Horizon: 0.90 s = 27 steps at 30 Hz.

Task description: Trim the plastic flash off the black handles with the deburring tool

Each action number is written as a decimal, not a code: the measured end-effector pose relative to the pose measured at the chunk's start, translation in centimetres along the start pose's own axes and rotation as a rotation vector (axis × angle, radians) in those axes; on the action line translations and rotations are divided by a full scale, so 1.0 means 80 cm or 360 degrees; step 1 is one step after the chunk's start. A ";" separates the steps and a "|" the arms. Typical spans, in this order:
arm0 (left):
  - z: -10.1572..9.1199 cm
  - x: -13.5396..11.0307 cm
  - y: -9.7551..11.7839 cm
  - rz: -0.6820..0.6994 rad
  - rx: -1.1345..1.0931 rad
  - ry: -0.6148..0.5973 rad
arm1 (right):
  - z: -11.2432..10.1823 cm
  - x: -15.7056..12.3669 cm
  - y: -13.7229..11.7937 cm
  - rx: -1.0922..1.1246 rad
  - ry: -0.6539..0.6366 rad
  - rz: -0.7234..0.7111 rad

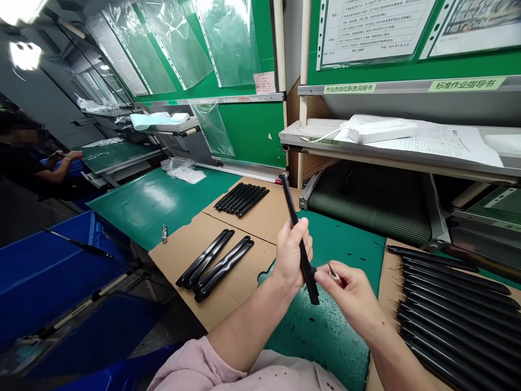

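Note:
My left hand (291,258) is shut around a long black plastic strip (298,231), which stands nearly upright and tilts toward the far side. My right hand (350,296) pinches a small metal blade (334,274), whose tip is close to the lower part of the strip. Several matching black strips (240,199) lie in a row on a brown cardboard sheet (252,209) beyond my hands. More of them (207,265) rest in pairs on a second cardboard sheet (240,255). A large stack of black strips (456,309) lies to my right on cardboard.
A green work mat (325,326) lies under my hands, and a small metal tool (164,233) sits on a farther green mat (150,203). Blue crates (49,271) stand at the left. A seated co-worker (32,163) works at the far left. Papers lie on a shelf (407,144).

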<state>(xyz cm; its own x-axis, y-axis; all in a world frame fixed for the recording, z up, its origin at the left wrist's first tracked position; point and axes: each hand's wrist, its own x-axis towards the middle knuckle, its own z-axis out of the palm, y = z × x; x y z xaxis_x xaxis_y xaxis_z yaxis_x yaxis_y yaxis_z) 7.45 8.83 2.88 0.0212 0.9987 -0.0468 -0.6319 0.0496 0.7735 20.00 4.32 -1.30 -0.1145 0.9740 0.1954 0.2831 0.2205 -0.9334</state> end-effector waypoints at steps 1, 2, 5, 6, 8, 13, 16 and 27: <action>0.000 -0.001 0.001 0.0079 -0.0004 0.0020 | -0.004 0.004 -0.002 -0.0013 -0.0070 -0.0004; -0.001 -0.002 0.002 0.0144 0.0010 0.0021 | -0.009 0.008 -0.004 -0.0033 -0.0043 -0.0009; -0.005 -0.007 0.005 0.0247 0.0174 -0.0065 | -0.031 0.024 -0.003 -0.0265 0.0307 -0.0002; -0.007 -0.010 0.005 0.0280 0.0240 -0.0077 | -0.039 0.028 -0.001 -0.0379 0.0414 0.0005; -0.012 -0.014 0.003 0.0390 0.0336 -0.0022 | -0.049 0.032 0.002 -0.0531 0.0535 0.0000; -0.013 -0.019 -0.005 0.0769 0.0430 0.0118 | -0.022 0.016 0.009 -0.0413 0.0680 -0.0153; -0.007 -0.023 -0.007 0.0899 0.0449 0.0132 | 0.000 0.009 0.010 -0.0344 0.0790 -0.0289; -0.006 -0.019 0.010 0.0667 0.0398 0.0174 | -0.041 0.015 0.010 -0.0204 0.0705 -0.0031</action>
<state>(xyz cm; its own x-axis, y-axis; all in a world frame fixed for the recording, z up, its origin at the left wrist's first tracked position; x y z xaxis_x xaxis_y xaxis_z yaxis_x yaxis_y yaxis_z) 6.51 7.32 3.28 -0.2848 0.9268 0.2449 -0.3634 -0.3408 0.8671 23.20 5.86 -0.78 0.2895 0.8915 0.3484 0.4039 0.2162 -0.8889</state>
